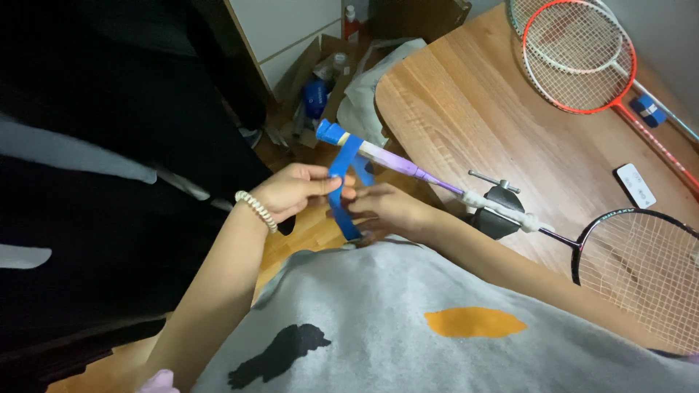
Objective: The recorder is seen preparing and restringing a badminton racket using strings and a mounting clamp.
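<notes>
Grip tape (344, 175), blue, runs off the butt of the badminton racket handle (386, 156) clamped in a black vise (499, 211); left hand (291, 191) pinches it taut just below the handle; right hand (382, 211) grips its tail, apparently for tension.
</notes>
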